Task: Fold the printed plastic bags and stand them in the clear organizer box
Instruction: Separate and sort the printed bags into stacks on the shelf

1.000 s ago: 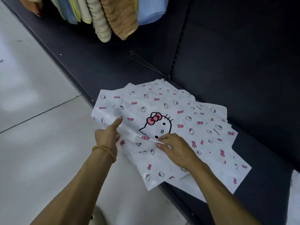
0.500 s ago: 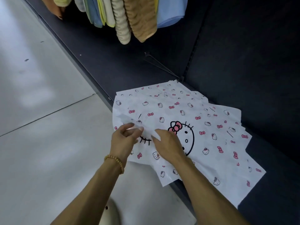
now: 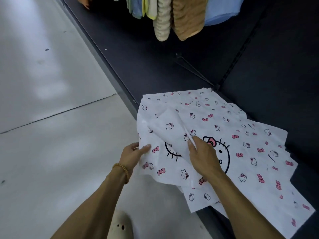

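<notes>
Dark shelf (image 3: 155,69); hands seemingly folding bag (image 3: 172,128).

- We saw a dark shelf (image 3: 155,66) running from the upper left toward the lower right, its edge bordering the floor.
- We saw a pale tiled floor (image 3: 51,118) to the left, crossed by a thin dark seam and marked with a few small dark specks.
- We saw towels (image 3: 172,14) hanging in a row above the shelf: blue, yellow, cream and tan.
- We saw thin metal hooks (image 3: 195,71) jutting from the shelf's dark back panel.
- We saw a cream shoe (image 3: 120,226) with small holes at the bottom edge, on the floor.
</notes>
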Demonstrator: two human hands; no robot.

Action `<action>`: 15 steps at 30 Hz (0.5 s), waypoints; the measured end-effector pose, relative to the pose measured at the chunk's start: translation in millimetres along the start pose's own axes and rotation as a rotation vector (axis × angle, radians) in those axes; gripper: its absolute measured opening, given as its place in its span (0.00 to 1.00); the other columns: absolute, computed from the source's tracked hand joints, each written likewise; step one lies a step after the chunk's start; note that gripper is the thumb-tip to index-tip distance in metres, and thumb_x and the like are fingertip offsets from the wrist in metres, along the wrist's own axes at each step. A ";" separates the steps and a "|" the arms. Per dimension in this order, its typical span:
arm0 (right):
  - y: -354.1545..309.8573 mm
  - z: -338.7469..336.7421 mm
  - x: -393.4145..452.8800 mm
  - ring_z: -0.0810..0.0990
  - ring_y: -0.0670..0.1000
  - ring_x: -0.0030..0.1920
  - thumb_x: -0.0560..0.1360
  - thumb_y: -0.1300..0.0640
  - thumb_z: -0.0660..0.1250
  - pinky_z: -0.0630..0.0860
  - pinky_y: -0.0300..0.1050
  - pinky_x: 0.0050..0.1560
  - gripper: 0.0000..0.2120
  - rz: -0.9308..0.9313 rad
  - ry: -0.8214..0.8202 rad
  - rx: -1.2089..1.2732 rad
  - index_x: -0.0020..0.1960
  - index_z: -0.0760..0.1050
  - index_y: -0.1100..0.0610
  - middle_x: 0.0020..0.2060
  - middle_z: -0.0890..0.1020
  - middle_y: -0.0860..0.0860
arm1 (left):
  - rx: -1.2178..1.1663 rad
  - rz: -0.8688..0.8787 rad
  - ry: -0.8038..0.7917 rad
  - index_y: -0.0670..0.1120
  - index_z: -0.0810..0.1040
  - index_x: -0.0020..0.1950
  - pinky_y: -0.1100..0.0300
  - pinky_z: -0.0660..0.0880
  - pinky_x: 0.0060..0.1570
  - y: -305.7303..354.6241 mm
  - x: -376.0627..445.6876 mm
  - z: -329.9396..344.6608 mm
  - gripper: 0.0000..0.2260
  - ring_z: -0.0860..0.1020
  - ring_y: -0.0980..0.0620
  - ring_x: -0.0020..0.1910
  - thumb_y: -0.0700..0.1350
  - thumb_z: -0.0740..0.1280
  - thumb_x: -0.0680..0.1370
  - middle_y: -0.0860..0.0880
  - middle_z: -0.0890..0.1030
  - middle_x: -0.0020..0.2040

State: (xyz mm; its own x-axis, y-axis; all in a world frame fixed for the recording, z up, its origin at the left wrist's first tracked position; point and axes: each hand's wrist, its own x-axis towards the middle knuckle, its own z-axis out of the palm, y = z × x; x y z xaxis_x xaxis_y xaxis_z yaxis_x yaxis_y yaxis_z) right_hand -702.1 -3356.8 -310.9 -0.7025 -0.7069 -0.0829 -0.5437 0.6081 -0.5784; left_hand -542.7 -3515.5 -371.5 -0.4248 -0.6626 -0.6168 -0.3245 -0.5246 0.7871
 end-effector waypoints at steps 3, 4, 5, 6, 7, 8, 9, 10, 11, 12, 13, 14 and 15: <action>-6.9 1.5 -2.5 0.73 0.49 0.32 0.82 0.57 0.60 0.64 0.40 0.28 0.07 0.019 0.037 0.056 0.46 0.72 0.55 0.33 0.76 0.48 | 0.079 0.092 0.144 0.46 0.79 0.50 0.53 0.79 0.34 11.5 -20.7 -7.4 0.11 0.83 0.47 0.38 0.44 0.76 0.70 0.46 0.85 0.44; -11.5 1.2 -5.4 0.74 0.48 0.34 0.81 0.58 0.61 0.65 0.36 0.29 0.05 0.021 0.046 0.111 0.46 0.73 0.54 0.36 0.77 0.47 | 0.078 0.117 0.162 0.47 0.78 0.50 0.53 0.80 0.34 17.2 -30.2 -10.5 0.11 0.83 0.47 0.39 0.44 0.76 0.70 0.47 0.85 0.44; -16.7 0.6 -8.7 0.75 0.45 0.34 0.80 0.59 0.63 0.66 0.32 0.28 0.04 0.012 0.049 0.165 0.46 0.74 0.54 0.38 0.78 0.46 | 0.055 0.134 0.155 0.48 0.77 0.51 0.51 0.81 0.35 24.0 -40.1 -12.6 0.12 0.84 0.46 0.39 0.43 0.75 0.71 0.47 0.85 0.43; -22.8 -1.1 -13.6 0.75 0.43 0.33 0.79 0.60 0.64 0.67 0.31 0.28 0.04 -0.001 0.038 0.216 0.46 0.74 0.53 0.39 0.79 0.45 | 0.029 0.142 0.126 0.48 0.77 0.52 0.49 0.82 0.36 32.4 -49.9 -13.4 0.12 0.84 0.45 0.39 0.42 0.75 0.71 0.47 0.85 0.43; -28.0 -3.2 -19.9 0.75 0.42 0.32 0.79 0.60 0.65 0.68 0.31 0.27 0.05 -0.019 0.012 0.246 0.45 0.74 0.52 0.38 0.79 0.45 | 0.011 0.148 0.082 0.47 0.78 0.52 0.47 0.82 0.39 41.8 -59.2 -12.8 0.11 0.84 0.43 0.39 0.41 0.74 0.72 0.46 0.85 0.42; -32.5 -5.4 -26.9 0.76 0.41 0.32 0.78 0.59 0.65 0.69 0.31 0.27 0.06 -0.030 -0.030 0.263 0.45 0.73 0.50 0.38 0.79 0.45 | -0.005 0.149 0.036 0.45 0.79 0.51 0.45 0.82 0.41 51.8 -67.5 -11.6 0.09 0.84 0.41 0.40 0.39 0.73 0.73 0.44 0.85 0.43; -35.8 -6.9 -33.9 0.76 0.40 0.35 0.78 0.58 0.65 0.70 0.32 0.28 0.08 -0.039 -0.080 0.273 0.44 0.72 0.47 0.38 0.79 0.44 | -0.032 0.142 0.004 0.43 0.80 0.50 0.45 0.82 0.42 61.9 -74.5 -9.3 0.07 0.84 0.40 0.40 0.37 0.72 0.74 0.42 0.85 0.43; -39.9 -9.6 -41.8 0.77 0.39 0.38 0.77 0.57 0.65 0.71 0.31 0.30 0.08 -0.032 -0.134 0.296 0.44 0.72 0.44 0.41 0.80 0.43 | -0.058 0.131 -0.007 0.41 0.80 0.49 0.45 0.82 0.43 71.9 -80.1 -6.0 0.04 0.83 0.39 0.40 0.35 0.70 0.74 0.41 0.85 0.43; -42.6 -12.5 -49.6 0.78 0.37 0.43 0.76 0.54 0.66 0.73 0.31 0.35 0.06 -0.020 -0.182 0.335 0.46 0.72 0.42 0.44 0.80 0.41 | -0.072 0.125 0.000 0.38 0.80 0.47 0.45 0.81 0.43 81.2 -85.5 -1.8 0.03 0.83 0.39 0.39 0.34 0.68 0.75 0.39 0.84 0.43; -46.3 -16.9 -57.5 0.78 0.36 0.48 0.74 0.48 0.67 0.73 0.30 0.41 0.06 -0.014 -0.221 0.375 0.50 0.72 0.40 0.48 0.79 0.38 | -0.072 0.128 0.011 0.37 0.80 0.46 0.44 0.80 0.44 89.3 -90.3 2.9 0.04 0.82 0.39 0.39 0.33 0.66 0.75 0.38 0.83 0.43; -48.2 -20.4 -64.4 0.76 0.34 0.53 0.71 0.40 0.68 0.73 0.31 0.48 0.14 -0.035 -0.250 0.389 0.56 0.71 0.38 0.53 0.78 0.35 | -0.073 0.135 0.013 0.35 0.80 0.47 0.44 0.80 0.46 96.0 -95.5 7.8 0.05 0.82 0.39 0.40 0.34 0.65 0.75 0.37 0.83 0.44; -51.4 -25.4 -70.5 0.74 0.32 0.57 0.67 0.33 0.69 0.72 0.32 0.52 0.25 -0.057 -0.286 0.409 0.62 0.69 0.37 0.57 0.76 0.33 | -0.078 0.140 -0.002 0.34 0.80 0.48 0.43 0.81 0.46 101.5 -101.3 12.2 0.06 0.82 0.38 0.42 0.34 0.64 0.75 0.36 0.83 0.45; -52.7 -27.5 -73.4 0.72 0.31 0.59 0.63 0.28 0.70 0.71 0.33 0.55 0.35 -0.058 -0.306 0.407 0.67 0.66 0.36 0.60 0.74 0.31 | -0.093 0.143 -0.035 0.34 0.80 0.47 0.44 0.81 0.45 105.7 -106.3 16.2 0.06 0.82 0.38 0.41 0.33 0.63 0.76 0.36 0.83 0.45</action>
State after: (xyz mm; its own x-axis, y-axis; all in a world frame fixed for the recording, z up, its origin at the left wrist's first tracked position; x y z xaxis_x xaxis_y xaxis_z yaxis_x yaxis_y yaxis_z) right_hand -634.6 -3327.1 -252.0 -0.4766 -0.8458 -0.2397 -0.3120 0.4177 -0.8533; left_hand -545.5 -3491.9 -222.6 -0.4909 -0.7157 -0.4969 -0.1803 -0.4745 0.8616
